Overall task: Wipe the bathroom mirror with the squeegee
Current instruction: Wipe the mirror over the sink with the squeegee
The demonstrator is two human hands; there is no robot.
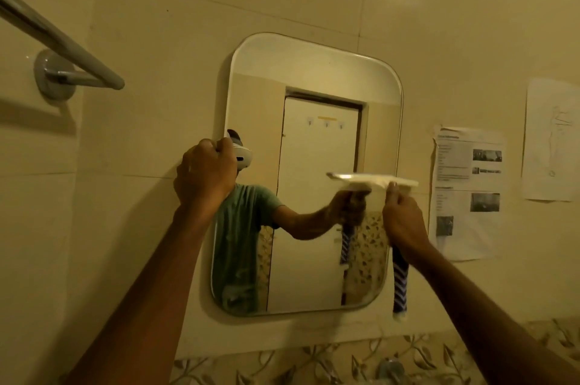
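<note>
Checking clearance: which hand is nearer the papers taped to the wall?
Right. The right hand, holding the squeegee, is just beside the papers; the left hand grips the mirror's far edge.

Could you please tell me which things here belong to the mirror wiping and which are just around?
In use: rounded rectangular wall mirror; white-bladed squeegee with striped handle; right hand gripping it; left hand at the mirror's edge.

Just around: chrome towel rail; printed paper sheets.

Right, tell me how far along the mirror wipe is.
Done: nothing can be confirmed; the glass shows no clear wiped band. In hand: the right hand presses the squeegee blade about mid-height at the mirror's right edge, while the left hand grips the left edge. Left: probably the lower half, and possibly more.
</note>
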